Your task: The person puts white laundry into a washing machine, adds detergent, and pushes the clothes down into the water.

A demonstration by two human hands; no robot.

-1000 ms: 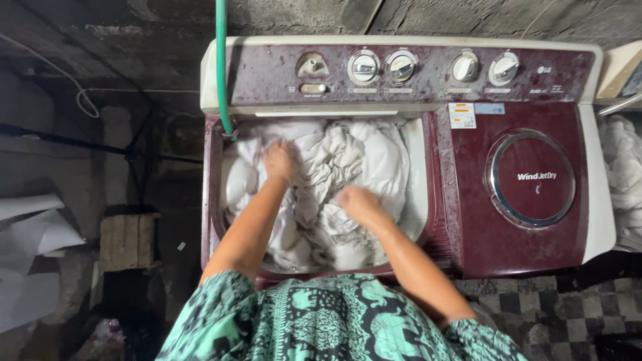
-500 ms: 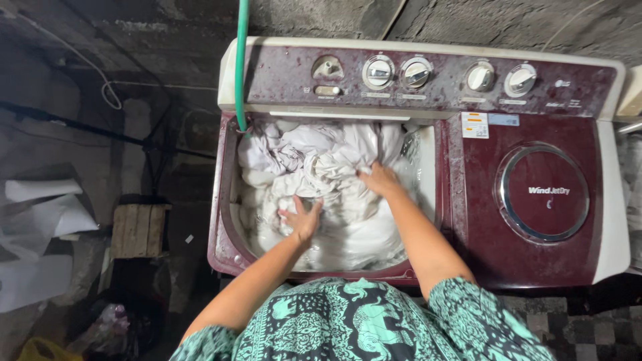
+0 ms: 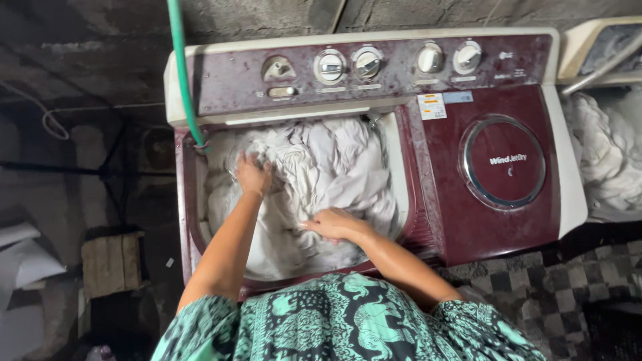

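Washing machine: a dark red and cream twin-tub washing machine [image 3: 495, 220] stands against a rough grey wall, seen from above.
Wash tub: the open wash tub [image 3: 190, 220] on the machine's left side is filled nearly to its rim with wet white laundry [image 3: 334, 167].
Spin side: one round lid [image 3: 503, 162] with a silver ring is closed over the right compartment; what is under it is hidden.
Hose: one green hose [image 3: 182, 73] comes down from above and ends at the tub's back left corner.
Knobs: four round knobs [image 3: 330, 65] sit in a row on the control panel, with one further dial to their left.
Left hand: the left hand [image 3: 254, 176] is on the laundry near the back left of the tub, fingers curled down into the cloth.
Right hand: the right hand [image 3: 334, 224] lies flat on the laundry near the front of the tub, fingers together and pointing left; I cannot tell whether it grips any cloth.
Second pile: more white cloth [image 3: 605, 160] is heaped in another container just right of the machine.
Floor: checkered tiles [image 3: 568, 281] show below the machine's right side.
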